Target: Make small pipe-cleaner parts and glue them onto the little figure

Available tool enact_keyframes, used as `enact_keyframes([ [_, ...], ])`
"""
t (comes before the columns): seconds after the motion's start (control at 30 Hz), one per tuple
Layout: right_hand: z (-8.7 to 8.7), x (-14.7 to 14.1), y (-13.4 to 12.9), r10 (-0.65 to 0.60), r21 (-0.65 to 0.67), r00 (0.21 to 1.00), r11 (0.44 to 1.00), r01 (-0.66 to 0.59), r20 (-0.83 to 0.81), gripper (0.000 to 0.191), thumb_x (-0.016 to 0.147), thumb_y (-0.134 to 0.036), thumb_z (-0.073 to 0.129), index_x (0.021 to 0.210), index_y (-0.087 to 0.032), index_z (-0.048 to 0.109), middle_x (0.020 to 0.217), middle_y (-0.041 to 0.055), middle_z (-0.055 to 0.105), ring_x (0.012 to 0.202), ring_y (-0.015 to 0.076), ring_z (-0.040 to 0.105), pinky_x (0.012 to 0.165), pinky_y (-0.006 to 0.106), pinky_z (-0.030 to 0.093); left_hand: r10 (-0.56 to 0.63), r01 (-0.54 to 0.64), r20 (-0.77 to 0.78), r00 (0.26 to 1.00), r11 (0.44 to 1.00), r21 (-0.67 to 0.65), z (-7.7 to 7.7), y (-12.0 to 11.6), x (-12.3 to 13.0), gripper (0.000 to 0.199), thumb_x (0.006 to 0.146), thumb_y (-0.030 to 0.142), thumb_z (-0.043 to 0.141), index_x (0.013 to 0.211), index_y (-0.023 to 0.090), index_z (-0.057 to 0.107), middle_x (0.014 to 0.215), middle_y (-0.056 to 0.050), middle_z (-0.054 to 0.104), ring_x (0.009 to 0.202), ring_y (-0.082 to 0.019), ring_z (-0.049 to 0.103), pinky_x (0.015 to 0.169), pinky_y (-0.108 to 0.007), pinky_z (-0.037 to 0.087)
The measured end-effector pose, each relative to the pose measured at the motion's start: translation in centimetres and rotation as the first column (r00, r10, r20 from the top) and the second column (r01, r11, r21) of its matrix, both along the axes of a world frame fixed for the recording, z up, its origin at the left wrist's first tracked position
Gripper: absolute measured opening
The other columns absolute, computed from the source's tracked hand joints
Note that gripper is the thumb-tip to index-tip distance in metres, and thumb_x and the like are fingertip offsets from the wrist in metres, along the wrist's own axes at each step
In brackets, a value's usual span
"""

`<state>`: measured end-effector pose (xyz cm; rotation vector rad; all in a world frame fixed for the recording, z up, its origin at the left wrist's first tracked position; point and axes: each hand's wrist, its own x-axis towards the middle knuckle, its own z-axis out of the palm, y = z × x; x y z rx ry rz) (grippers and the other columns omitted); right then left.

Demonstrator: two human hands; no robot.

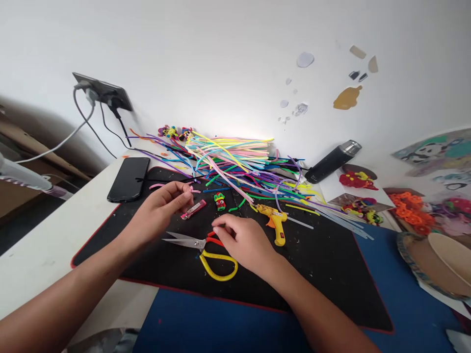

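My left hand [170,203] is closed in a pinch, with a small pink curl of pipe cleaner [191,189] showing at its fingertips. Just beside those fingers a small pink-red packet [194,209] lies on the black mat. My right hand [239,238] hovers over the handles of the scissors [221,273], its thumb and fingers curled together; whatever they may hold is hidden. The scissors lie with blades parted, pointing left. Between and beyond my hands stands a small red-and-green pipe-cleaner figure [220,202] with googly eyes. A yellow glue gun [277,225] rests right of my right hand.
A large heap of coloured pipe cleaners [231,152] lies against the wall. A phone [128,179] is at the left, below a wall socket [103,93] with cables. A black flask [333,162], loose glue sticks [346,224] and a round basket [412,260] are to the right.
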<state>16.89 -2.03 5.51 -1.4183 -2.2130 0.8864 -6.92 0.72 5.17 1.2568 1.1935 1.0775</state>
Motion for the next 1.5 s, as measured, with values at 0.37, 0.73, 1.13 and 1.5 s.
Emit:
enact_keyframes([
  [0.37, -0.1, -7.8, 5.2, 0.241, 0.067, 0.772, 0.937, -0.343, 0.588, 0.032, 0.108, -0.025, 0.046, 0.13, -0.02, 0.069, 0.102, 0.0147, 0.082, 0.092, 0.0321, 0.078, 0.075, 0.037, 0.05, -0.077, 0.077, -0.008, 0.997, 0.995, -0.062, 0.6, -2.1, -1.9, 0.044, 0.091, 0.064, 0.07, 0.086, 0.02, 0.065, 0.083, -0.003, 0.065, 0.071, -0.016, 0.053, 0.067, -0.028, 0.046],
  [0.73, 0.2, -5.8, 4.8, 0.058, -0.043, 0.994, 0.998, -0.054, 0.089, 0.017, 0.093, -0.037, 0.071, 0.092, -0.023, 0.063, 0.072, -0.0019, 0.066, 0.063, 0.0153, 0.058, 0.059, 0.028, 0.033, -0.117, 0.117, 0.0, 0.993, 0.991, -0.059, 1.6, -2.5, -1.6, 0.04, 0.092, 0.06, 0.069, 0.09, 0.02, 0.065, 0.081, 0.0, 0.059, 0.072, -0.016, 0.051, 0.067, -0.027, 0.043],
  [1.13, -1.6, 0.6, 2.2, -0.291, -0.543, 0.734, 0.831, -0.124, -0.614, 0.029, 0.088, -0.042, 0.073, 0.096, -0.021, 0.056, 0.087, 0.0026, 0.073, 0.068, 0.0162, 0.072, 0.049, 0.021, 0.049, -0.255, 0.251, -0.028, 0.967, 0.962, -0.106, 1.5, 0.2, 2.0, 0.043, 0.088, 0.061, 0.072, 0.086, 0.019, 0.066, 0.08, -0.002, 0.07, 0.065, -0.015, 0.053, 0.062, -0.027, 0.041],
  [1.5, -3.4, 3.2, 1.9, -0.449, -0.557, 0.501, 0.826, -0.082, -0.74, 0.046, 0.083, -0.059, 0.081, 0.092, -0.021, 0.055, 0.057, -0.0097, 0.048, 0.043, 0.0043, 0.023, 0.043, 0.021, 0.013, -0.471, 0.463, -0.139, 0.871, 0.882, -0.085, 4.2, 4.7, 6.3, 0.033, 0.084, 0.052, 0.073, 0.084, 0.02, 0.068, 0.079, -0.004, 0.072, 0.069, -0.017, 0.057, 0.065, -0.029, 0.047],
])
